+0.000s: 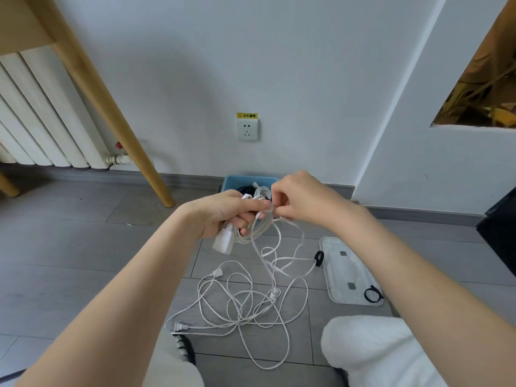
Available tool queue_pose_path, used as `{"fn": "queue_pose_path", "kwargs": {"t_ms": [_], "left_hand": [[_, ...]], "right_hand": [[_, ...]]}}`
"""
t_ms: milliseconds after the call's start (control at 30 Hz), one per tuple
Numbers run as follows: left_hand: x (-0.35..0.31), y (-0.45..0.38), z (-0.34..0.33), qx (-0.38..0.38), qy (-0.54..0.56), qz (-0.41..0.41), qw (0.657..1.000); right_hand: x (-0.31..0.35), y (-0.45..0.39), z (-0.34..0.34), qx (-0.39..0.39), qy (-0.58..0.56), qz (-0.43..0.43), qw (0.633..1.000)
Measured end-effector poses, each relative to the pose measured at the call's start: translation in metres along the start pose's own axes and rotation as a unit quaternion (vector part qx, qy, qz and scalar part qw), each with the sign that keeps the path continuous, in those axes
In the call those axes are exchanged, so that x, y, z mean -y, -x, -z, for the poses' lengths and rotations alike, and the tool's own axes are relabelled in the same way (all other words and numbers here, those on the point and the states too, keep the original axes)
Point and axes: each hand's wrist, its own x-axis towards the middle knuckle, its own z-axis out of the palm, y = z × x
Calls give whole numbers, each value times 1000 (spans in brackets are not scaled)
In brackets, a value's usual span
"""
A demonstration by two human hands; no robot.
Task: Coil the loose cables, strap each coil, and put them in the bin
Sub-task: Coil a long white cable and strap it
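Left hand (227,213): grips a partial coil of white cable (258,227) with its connector block (222,243).
Right hand (297,201): pinches the next loop at the coil.
Loose cable (240,300): tangled on the near floor, uncoiled.
Straps (372,294): two black ones at the tray (344,275), right, unused.
Bin (237,181): far, against the wall, already holding coils.
Progress: judged partway; coiling, strapping and binning remain.

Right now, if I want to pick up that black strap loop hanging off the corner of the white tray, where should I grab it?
Pinch the black strap loop on its outer arc, the part past the white tray edge, probably coming from above on the right. It lies flat, and that overhanging side looks easiest to get fingers under.
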Motion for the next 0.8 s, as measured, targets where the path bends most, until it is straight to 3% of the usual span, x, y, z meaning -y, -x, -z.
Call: {"fn": "queue_pose_path", "kwargs": {"t_ms": [133,200,267,400,600,667,800], "left_hand": [[-6,-4,-1,-54,49,-21,997],[-11,-6,-2,-55,89,-39,994],[-12,-7,-3,-54,101,-45,992],[-5,-12,0,-80,43,-38,995],[-8,-10,11,-46,32,-42,998],[-1,-8,21,-81,53,-30,995],[17,-5,46,-176,142,24,974]], "right_hand": [[12,-1,-10,-97,122,-12,988],[13,-2,-12,-144,110,-29,983],[11,-4,-12,-150,0,-42,988],[1,-8,-10,-68,-176,-55,981],[-6,-2,1,-23,-380,-55,923],[-9,0,5,-74,-431,-57,897],[-20,-2,20,-269,-489,-65,827]]}}
